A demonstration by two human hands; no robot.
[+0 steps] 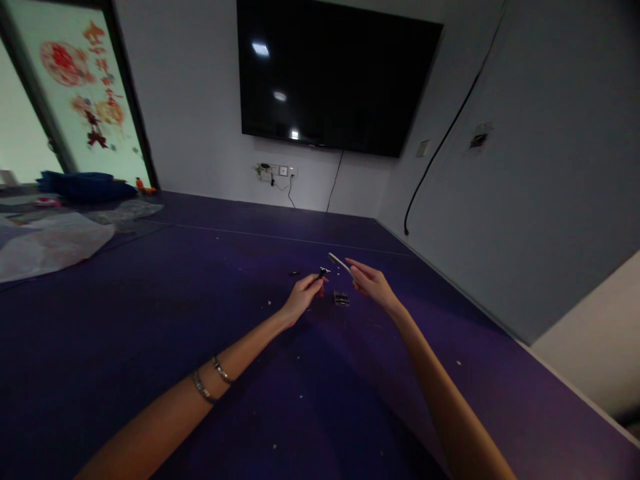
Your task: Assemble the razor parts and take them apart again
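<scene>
My left hand (301, 297) is closed around the dark handle of a small razor (323, 272), whose T-shaped head points up and away from me. A white toothbrush (339, 262) is gripped in my right hand (374, 285), its bristled head tilted up to the left. The brush head is close to the razor head, with a small gap between them. Below and between the hands, a small clear case (341, 299) with dark pieces in it lies on the purple surface. A small dark piece (295, 273) lies just left of the razor.
The wide purple surface (210, 347) has scattered white specks. Plastic sheeting (65, 243) and a dark blue cloth bundle (87, 185) lie at the far left. A television (340, 73) hangs on the back wall above wall sockets (283, 171). A black cable (440, 147) hangs down the right wall.
</scene>
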